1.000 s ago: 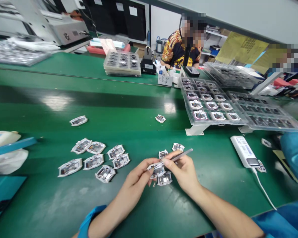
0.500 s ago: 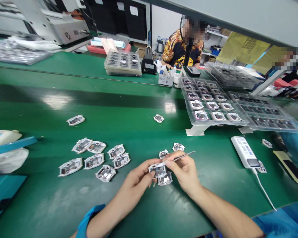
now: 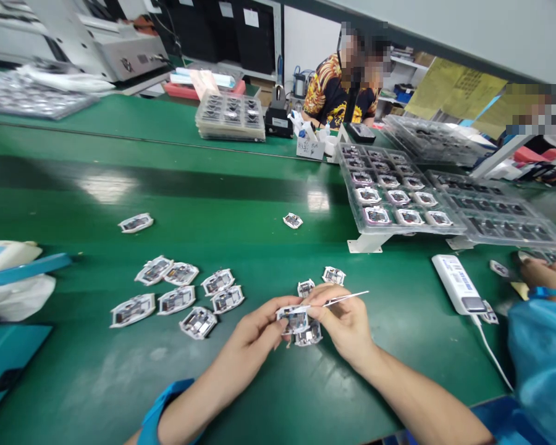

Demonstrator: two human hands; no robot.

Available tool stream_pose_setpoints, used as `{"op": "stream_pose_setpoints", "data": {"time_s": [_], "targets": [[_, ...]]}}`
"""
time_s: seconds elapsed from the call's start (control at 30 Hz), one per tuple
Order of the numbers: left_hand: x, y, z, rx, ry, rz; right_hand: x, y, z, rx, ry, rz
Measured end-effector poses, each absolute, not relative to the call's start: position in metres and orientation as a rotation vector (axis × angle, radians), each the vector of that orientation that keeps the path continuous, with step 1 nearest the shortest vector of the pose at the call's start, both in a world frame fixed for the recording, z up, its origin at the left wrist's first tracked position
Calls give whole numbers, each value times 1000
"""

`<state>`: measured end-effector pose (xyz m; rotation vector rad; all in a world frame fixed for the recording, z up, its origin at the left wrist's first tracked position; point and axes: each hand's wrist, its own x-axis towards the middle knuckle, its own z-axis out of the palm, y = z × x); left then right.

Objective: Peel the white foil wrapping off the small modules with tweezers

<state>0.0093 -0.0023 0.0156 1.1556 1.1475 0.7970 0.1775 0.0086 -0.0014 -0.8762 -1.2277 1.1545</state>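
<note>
The left hand [image 3: 254,329] is closed on a small white-framed circuit module [image 3: 294,320] and holds it by the edge. The right hand [image 3: 343,321] is just beside it and grips thin metal tweezers [image 3: 347,298], whose tips are hidden behind the fingers. A second module [image 3: 308,335] lies directly under the held one on the green surface [image 3: 97,383]. More modules [image 3: 176,296] lie in a loose group to the left, and a clear plastic tray [image 3: 398,198] with modules stands farther ahead.
</note>
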Motion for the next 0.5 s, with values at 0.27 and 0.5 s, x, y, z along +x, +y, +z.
{"op": "stream_pose_setpoints", "data": {"time_s": [0.27,0.5], "targets": [[5,-1,14,1149,1117,783,179,9,-3,-856,-1268,1143],[5,-1,10,1136,1118,768,178,9,-3,-828,-1248,1151]]}}
